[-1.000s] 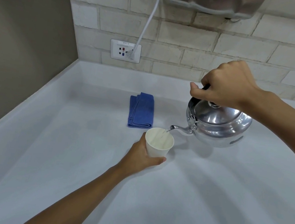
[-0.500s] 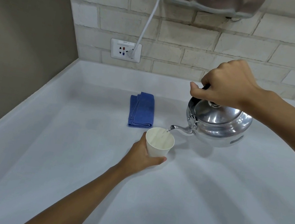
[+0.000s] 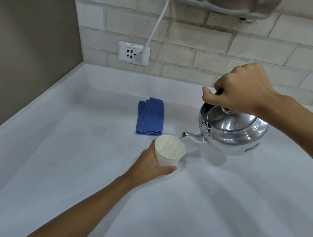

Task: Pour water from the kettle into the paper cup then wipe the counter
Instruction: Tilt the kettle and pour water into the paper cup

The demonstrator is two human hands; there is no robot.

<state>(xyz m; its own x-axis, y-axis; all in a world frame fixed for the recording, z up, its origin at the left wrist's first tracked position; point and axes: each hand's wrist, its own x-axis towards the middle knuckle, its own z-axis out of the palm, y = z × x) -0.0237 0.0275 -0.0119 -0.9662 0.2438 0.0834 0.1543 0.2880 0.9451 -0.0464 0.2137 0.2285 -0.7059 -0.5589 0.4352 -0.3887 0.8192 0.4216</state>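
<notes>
- On the pale counter [image 3: 217, 221], near the middle of the view, a white paper cup [image 3: 169, 151] stands upright with its open mouth showing.
- Around the cup's lower wall the left hand [image 3: 148, 165] is wrapped: the thumb runs along the near side at the base, the palm presses the left side, and the other fingers are hidden behind the cup.
- Above and to the right of the cup a shiny metal kettle [image 3: 233, 134] hangs in the air, tilted toward the left so that its spout [image 3: 193, 136] points down at the cup's far rim.
- From the spout tip a thin stream of water [image 3: 179, 138] falls just inside the rim.
- Over the kettle's lid the right hand [image 3: 241, 91] is curled tightly round the dark handle [image 3: 218, 92], thumb forward, knuckles up; the handle is mostly covered by the fingers.
- Just behind the cup and to its left lies a folded blue cloth [image 3: 150, 116], flat on the counter, clear of both hands and not touching the cup as far as can be seen.
- Farther back, on the brick wall [image 3: 215, 43], a white socket [image 3: 133, 53] holds a plug with a pale cable [image 3: 160, 13] rising from it.
</notes>
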